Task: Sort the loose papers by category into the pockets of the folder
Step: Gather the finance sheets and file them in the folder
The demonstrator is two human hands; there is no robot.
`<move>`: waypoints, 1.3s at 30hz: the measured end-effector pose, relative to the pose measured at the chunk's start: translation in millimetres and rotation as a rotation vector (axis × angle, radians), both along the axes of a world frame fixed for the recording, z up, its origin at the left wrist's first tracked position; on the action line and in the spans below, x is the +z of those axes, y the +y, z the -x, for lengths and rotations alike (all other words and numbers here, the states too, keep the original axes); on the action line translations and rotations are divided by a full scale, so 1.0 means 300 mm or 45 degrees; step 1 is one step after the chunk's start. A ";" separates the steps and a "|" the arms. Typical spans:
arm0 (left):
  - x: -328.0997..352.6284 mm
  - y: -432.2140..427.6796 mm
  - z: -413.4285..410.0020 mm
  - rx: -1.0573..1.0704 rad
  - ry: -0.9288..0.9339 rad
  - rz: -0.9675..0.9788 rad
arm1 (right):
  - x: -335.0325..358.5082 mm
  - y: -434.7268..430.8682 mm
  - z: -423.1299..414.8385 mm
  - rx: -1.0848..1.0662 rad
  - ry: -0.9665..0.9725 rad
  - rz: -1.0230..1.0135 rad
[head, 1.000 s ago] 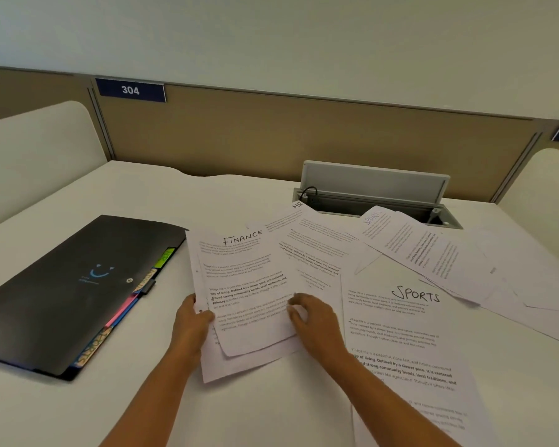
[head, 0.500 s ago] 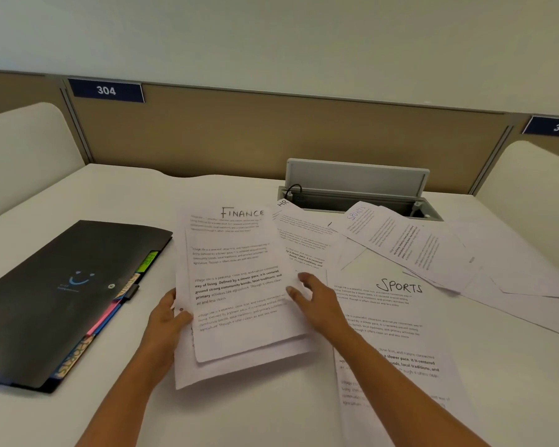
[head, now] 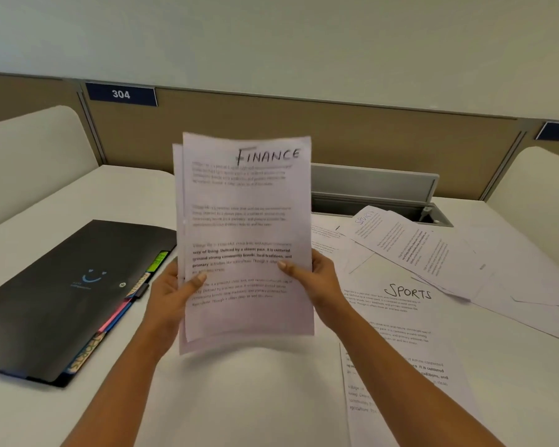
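The FINANCE sheets, at least two, with the rear one offset left and lower, are held near-upright above the bench, clear of its surface. The left hand pinches the left edge of the stack, thumb on the front face. The right hand pinches the right edge in the same manner. The remaining fingers of both hands are behind the paper and cannot be seen.

The lower edge of the stack hangs over bare bench between the forearms. The black folder lies flat to the left, just beside the left hand, with its coloured tabs along the edge nearest the stack. To the right, a SPORTS sheet lies flat beside the right forearm. Further loose papers overlap behind it up to the open cable hatch.

The stack hides part of the hatch. Body text is blurred and the tab lettering is illegible. The rightmost papers are cut off by the frame edge.
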State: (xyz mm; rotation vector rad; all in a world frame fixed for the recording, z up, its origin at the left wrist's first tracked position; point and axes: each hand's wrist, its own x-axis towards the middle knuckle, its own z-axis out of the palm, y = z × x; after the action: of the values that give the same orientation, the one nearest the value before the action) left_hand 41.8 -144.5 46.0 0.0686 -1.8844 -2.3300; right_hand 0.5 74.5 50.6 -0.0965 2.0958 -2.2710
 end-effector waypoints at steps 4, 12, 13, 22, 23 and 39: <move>0.012 -0.018 -0.009 -0.004 0.070 0.021 | 0.012 0.003 -0.019 0.042 0.101 -0.042; -0.041 0.007 -0.044 0.040 -0.079 0.035 | -0.064 -0.013 -0.072 0.116 0.067 -0.071; -0.038 0.009 -0.041 0.067 -0.093 0.044 | -0.060 -0.011 -0.071 0.120 0.060 -0.063; -0.060 -0.039 -0.050 0.056 -0.229 0.180 | -0.047 -0.047 -0.037 0.067 -0.081 0.129; -0.066 -0.045 -0.057 0.051 -0.239 0.195 | -0.051 -0.051 -0.032 0.040 -0.110 0.174; -0.133 -0.213 -0.121 0.123 -0.495 0.205 | -0.165 -0.131 -0.014 -0.076 -0.287 -0.229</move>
State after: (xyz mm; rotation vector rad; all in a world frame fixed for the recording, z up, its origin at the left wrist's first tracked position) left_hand 78.0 -208.5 6.1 0.6212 -2.1750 -2.2138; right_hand 4.6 35.1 1.0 0.2210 2.1935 -2.0014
